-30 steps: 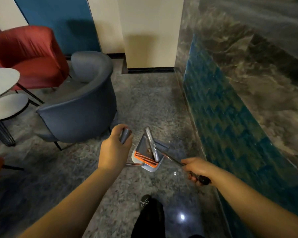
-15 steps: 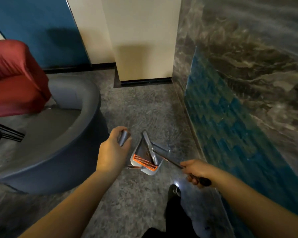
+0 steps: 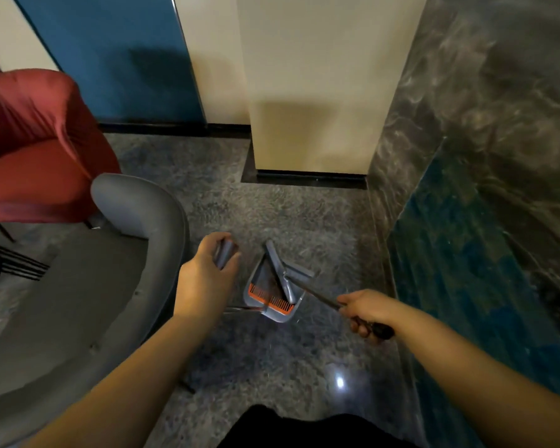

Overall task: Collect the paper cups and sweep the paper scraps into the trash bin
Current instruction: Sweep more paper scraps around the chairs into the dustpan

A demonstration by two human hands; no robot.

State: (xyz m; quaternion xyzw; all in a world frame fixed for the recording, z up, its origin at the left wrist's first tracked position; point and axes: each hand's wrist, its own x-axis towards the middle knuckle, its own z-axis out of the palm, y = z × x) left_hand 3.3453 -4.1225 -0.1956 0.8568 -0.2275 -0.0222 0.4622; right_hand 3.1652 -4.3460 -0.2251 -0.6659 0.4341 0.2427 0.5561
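- Left hand (image 3: 207,276) is wrapped round the grey top of the dustpan handle (image 3: 224,253), fingers curled tight on it. Gripping up there lets the person carry the pan hanging low without stooping.
- The dustpan (image 3: 272,289) hangs out in front, grey with an orange comb edge (image 3: 272,297) at its near lip. It looks tilted back, mouth up, likely so nothing slides out while it's carried.
- Right hand (image 3: 366,310) has its fingers closed round the dark grip of the broom handle (image 3: 317,297), which slants down and forward into the pan.
- The broom head (image 3: 283,279) sits tucked inside the pan. My read: the two are nested so both travel as one bundle.
- Paper scraps? I can't make any out, on the floor (image 3: 304,221) or in the pan; it's too dim and blurred to say. No paper cups in view, and no trash bin either.
- So this looks like a carrying stretch, not a sweeping one.
- Tight quarters: the grey chair (image 3: 110,286) is just beside the left arm, the red chair (image 3: 29,150) behind it, the marble wall (image 3: 466,156) close on the right and a cream pillar (image 3: 311,92) ahead. Holding the tools close in front keeps them from knocking anything.
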